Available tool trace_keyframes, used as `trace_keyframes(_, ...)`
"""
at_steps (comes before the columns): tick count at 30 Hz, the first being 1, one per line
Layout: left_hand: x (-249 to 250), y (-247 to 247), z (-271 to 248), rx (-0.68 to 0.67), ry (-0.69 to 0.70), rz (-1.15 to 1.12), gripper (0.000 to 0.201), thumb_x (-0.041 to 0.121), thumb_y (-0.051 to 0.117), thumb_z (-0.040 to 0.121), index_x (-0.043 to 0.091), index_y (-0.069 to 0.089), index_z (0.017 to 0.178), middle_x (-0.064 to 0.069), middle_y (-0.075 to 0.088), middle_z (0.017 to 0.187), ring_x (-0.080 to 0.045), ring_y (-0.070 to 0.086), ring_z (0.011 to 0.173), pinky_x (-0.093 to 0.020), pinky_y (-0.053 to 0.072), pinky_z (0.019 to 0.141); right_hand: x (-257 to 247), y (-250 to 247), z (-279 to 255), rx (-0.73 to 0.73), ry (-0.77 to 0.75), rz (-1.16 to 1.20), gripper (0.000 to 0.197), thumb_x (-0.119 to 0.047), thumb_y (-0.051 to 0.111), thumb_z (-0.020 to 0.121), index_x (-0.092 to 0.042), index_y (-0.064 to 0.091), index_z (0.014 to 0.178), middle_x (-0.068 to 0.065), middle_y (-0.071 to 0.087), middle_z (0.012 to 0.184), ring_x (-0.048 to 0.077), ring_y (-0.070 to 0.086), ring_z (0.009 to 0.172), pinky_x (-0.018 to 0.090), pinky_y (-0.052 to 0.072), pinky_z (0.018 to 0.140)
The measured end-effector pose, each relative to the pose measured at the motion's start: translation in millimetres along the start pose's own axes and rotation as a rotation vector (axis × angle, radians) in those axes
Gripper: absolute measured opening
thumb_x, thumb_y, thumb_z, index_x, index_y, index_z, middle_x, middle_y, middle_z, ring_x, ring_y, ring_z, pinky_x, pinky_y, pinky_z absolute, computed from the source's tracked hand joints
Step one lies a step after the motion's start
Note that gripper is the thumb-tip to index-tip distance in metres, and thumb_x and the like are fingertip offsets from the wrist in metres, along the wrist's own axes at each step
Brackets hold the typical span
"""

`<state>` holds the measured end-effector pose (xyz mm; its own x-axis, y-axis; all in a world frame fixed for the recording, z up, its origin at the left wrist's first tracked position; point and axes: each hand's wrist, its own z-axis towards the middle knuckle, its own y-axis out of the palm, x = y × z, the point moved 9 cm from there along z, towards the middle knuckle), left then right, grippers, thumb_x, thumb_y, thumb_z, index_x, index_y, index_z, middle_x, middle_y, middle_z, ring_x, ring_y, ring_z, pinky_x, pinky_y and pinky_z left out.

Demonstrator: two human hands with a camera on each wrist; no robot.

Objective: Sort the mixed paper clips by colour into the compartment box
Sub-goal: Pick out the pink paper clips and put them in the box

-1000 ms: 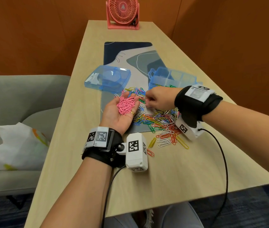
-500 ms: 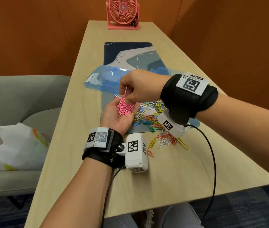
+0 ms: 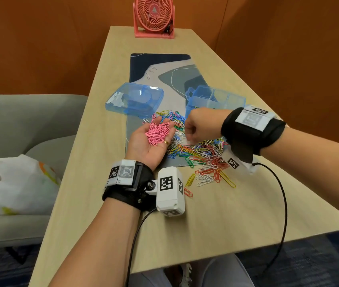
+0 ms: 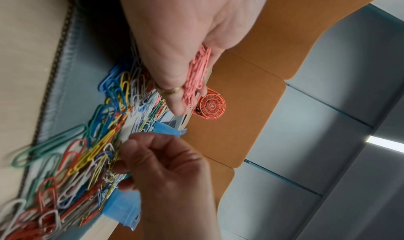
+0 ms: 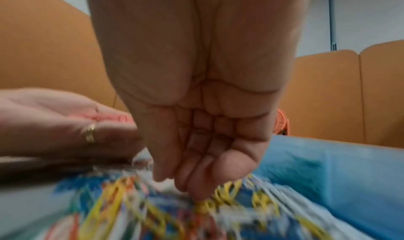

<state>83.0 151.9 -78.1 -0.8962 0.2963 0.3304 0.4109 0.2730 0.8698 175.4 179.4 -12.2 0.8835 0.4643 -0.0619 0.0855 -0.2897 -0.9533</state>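
Here, in the head view, the left hand (image 3: pixel 151 140) lies palm up at the left edge of the mixed clip pile (image 3: pixel 197 150), fingers nearly straight, and carries a heap of pink clips (image 3: pixel 157 132) on the palm; a gold ring (image 3: pixel 166 142) sits on one finger. The right hand (image 3: pixel 200 126) hangs just above the pile, knuckles up, fingers curled downward. Behind the pile stands the compartment box (image 3: pixel 216 99), open, and left of the pile lies its lid (image 3: pixel 134 100). Both wrists carry black bands with square black-and-white code markers; no readable words are on them.

In the left wrist view, the left hand (image 4: pixel 181 41) is flat and open with the pink clips (image 4: pixel 196 76) along its fingers. The right hand (image 4: pixel 166 159) has its fingertips (image 4: pixel 131 143) bent toward the pile (image 4: pixel 87 157); whether they pinch a clip, I cannot tell.

In the right wrist view, blurred, the right hand (image 5: pixel 196 105) points down with fingers held close together, tips at the pile (image 5: pixel 153 209). The left hand (image 5: pixel 65 123) rests beside the pile, ring (image 5: pixel 90 135) visible.
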Motion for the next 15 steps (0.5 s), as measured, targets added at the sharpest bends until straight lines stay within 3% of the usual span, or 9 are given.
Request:
trace_keyframes(4, -1.3, -0.2, -0.3, -0.004, -0.006, -0.033, 0.034, 0.018, 0.031, 0.102, 0.000, 0.058, 0.091, -0.020, 0.059, 0.097, -0.033, 0.049, 0.122, -0.042, 0.041, 0.097, 10.5, 11.4, -2.4, -0.042, 0.030, 0.016, 0.008, -0.014, 0.072, 0.080, -0.012, 0.070, 0.088, -0.001, 0.069, 0.081, 0.011, 0.056, 0.069, 0.019, 0.043, 0.060)
trace_keyframes(8, -1.0, -0.2, -0.6, 0.003, -0.004, -0.033, 0.036, 0.020, 0.031, 0.102, 0.000, 0.059, 0.091, -0.021, 0.059, 0.099, -0.034, 0.048, 0.124, -0.041, 0.041, 0.096, 9.7, 11.6, -2.4, -0.080, 0.032, 0.023, 0.014, -0.016, 0.076, 0.077, -0.016, 0.067, 0.088, -0.009, 0.061, 0.073, 0.006, 0.053, 0.066, 0.018, 0.041, 0.060)
trace_keyframes(11, -0.8, -0.8, -0.4, 0.004, -0.003, -0.021, 0.036, 0.020, 0.030, 0.103, 0.001, 0.059, 0.092, -0.020, 0.059, 0.098, -0.033, 0.048, 0.124, -0.041, 0.042, 0.096, 0.5, 3.3, 0.8, 0.006, -0.008, 0.041, 0.007, -0.018, 0.069, 0.082, -0.013, 0.069, 0.088, -0.001, 0.066, 0.080, 0.013, 0.055, 0.072, 0.020, 0.042, 0.061)
trace_keyframes(15, -1.3, -1.1, -0.8, 0.005, -0.004, -0.018, 0.035, 0.020, 0.031, 0.102, 0.001, 0.059, 0.092, -0.019, 0.059, 0.097, -0.033, 0.048, 0.124, -0.041, 0.042, 0.095, -3.5, 7.6, 2.1, -0.016, -0.017, 0.001, 0.003, -0.013, 0.066, 0.083, -0.015, 0.067, 0.080, -0.003, 0.064, 0.077, 0.013, 0.055, 0.071, 0.018, 0.041, 0.058)
